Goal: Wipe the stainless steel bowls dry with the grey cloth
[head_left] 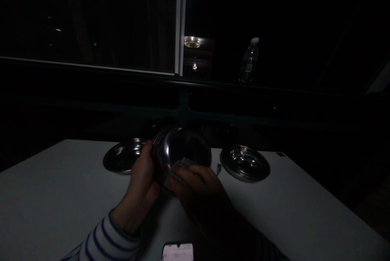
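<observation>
Left hand [141, 177] grips the metal bowl [191, 144], right hand [209, 192] holds a mesh-looking pad [184, 161] against it; pushing too hard could make it slip.

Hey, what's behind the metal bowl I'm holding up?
The far edge of the white table shows to either side of the bowl, with darkness beyond. Whatever lies directly behind the bowl is covered, so I can't tell.

And there it was: dish [123, 158] left, bowls [245, 163] right on the table [76, 196], phone [178, 253] in front, bottle [250, 63] beyond the table!
</observation>
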`<action>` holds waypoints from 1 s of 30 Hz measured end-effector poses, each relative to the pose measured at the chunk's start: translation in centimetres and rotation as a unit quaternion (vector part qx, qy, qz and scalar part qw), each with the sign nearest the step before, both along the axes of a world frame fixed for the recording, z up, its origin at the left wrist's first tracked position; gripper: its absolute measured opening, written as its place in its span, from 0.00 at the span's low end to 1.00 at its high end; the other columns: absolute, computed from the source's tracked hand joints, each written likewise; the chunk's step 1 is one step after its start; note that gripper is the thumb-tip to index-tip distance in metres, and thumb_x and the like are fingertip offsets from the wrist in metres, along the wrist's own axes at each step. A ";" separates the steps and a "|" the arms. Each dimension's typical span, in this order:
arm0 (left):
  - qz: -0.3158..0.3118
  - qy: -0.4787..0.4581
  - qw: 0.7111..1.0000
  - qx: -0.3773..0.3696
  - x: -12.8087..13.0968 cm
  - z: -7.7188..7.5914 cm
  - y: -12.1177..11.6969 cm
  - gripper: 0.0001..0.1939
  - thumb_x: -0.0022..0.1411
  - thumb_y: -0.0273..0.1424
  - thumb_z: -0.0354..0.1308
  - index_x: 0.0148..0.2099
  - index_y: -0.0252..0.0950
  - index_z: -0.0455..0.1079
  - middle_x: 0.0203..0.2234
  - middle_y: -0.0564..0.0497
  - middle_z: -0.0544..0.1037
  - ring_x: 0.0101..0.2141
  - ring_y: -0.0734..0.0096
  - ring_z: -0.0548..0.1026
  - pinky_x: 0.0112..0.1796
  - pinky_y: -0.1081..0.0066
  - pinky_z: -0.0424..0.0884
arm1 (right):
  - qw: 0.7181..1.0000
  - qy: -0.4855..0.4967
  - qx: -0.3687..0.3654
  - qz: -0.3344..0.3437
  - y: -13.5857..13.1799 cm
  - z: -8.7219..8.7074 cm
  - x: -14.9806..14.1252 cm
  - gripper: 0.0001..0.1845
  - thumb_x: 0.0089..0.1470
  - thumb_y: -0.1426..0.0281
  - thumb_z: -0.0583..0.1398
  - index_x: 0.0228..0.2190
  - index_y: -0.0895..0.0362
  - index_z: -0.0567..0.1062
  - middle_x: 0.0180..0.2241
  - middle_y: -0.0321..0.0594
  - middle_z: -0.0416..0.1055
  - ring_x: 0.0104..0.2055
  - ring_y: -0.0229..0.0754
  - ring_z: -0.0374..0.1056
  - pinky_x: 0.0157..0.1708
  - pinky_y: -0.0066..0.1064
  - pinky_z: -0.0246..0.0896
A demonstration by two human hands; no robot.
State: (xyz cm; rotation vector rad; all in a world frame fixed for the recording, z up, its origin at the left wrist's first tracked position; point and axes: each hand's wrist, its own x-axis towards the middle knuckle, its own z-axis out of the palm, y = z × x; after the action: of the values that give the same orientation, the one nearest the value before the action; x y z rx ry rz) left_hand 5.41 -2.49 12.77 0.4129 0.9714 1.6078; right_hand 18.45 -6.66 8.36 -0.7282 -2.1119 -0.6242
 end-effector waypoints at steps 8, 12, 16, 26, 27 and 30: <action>-0.045 -0.053 0.997 0.044 -2.1 1.5 0.8 0.11 0.61 0.29 0.48 0.31 0.34 0.71 0.17 0.52 0.75 0.22 0.70 0.75 0.24 0.76 0.71 | 0.999 0.046 0.011 -0.015 1.5 1.9 3.5 0.14 0.57 0.77 0.52 0.43 0.62 0.72 0.44 0.47 0.71 0.44 0.43 0.62 0.40 0.36 0.64; -0.053 -0.046 0.996 0.057 -1.7 1.2 0.7 0.11 0.61 0.28 0.48 0.32 0.34 0.71 0.16 0.53 0.75 0.19 0.73 0.74 0.22 0.77 0.70 | 0.998 0.057 -0.002 -0.028 1.0 2.0 3.1 0.14 0.57 0.77 0.52 0.43 0.64 0.72 0.45 0.48 0.70 0.44 0.44 0.61 0.41 0.37 0.64; -0.035 -0.044 0.998 0.027 -1.1 0.8 0.4 0.10 0.61 0.30 0.49 0.32 0.34 0.70 0.17 0.54 0.75 0.17 0.75 0.72 0.21 0.77 0.69 | 1.000 0.001 -0.021 0.007 -0.6 0.9 0.5 0.14 0.56 0.75 0.52 0.44 0.61 0.71 0.45 0.43 0.71 0.42 0.43 0.61 0.37 0.34 0.65; -0.015 -0.051 0.998 0.030 -0.8 1.2 0.1 0.13 0.63 0.29 0.48 0.30 0.35 0.71 0.16 0.54 0.74 0.17 0.76 0.71 0.19 0.78 0.67 | 0.998 0.055 -0.004 0.012 0.6 1.2 1.9 0.14 0.56 0.76 0.52 0.43 0.64 0.71 0.43 0.48 0.71 0.43 0.43 0.62 0.40 0.36 0.65; -0.015 -0.050 0.998 0.024 -0.5 1.0 0.0 0.13 0.62 0.30 0.48 0.29 0.34 0.71 0.16 0.54 0.74 0.17 0.76 0.71 0.19 0.78 0.68 | 0.999 0.050 -0.001 0.016 0.5 1.1 1.6 0.14 0.57 0.76 0.51 0.43 0.64 0.71 0.43 0.47 0.71 0.42 0.43 0.62 0.39 0.36 0.65; -0.019 -0.044 0.999 0.005 0.0 0.6 -0.1 0.11 0.61 0.30 0.51 0.29 0.34 0.70 0.17 0.54 0.75 0.18 0.75 0.73 0.21 0.76 0.70 | 0.999 0.029 0.009 0.032 0.0 0.8 0.7 0.13 0.57 0.75 0.51 0.43 0.61 0.71 0.43 0.42 0.72 0.41 0.42 0.63 0.36 0.34 0.65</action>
State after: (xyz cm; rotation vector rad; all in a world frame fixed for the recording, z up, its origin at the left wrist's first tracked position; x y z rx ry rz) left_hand 5.37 -2.61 13.40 0.3630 0.8837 1.5839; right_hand 19.18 -6.69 9.16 -0.6592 -2.0661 -0.5798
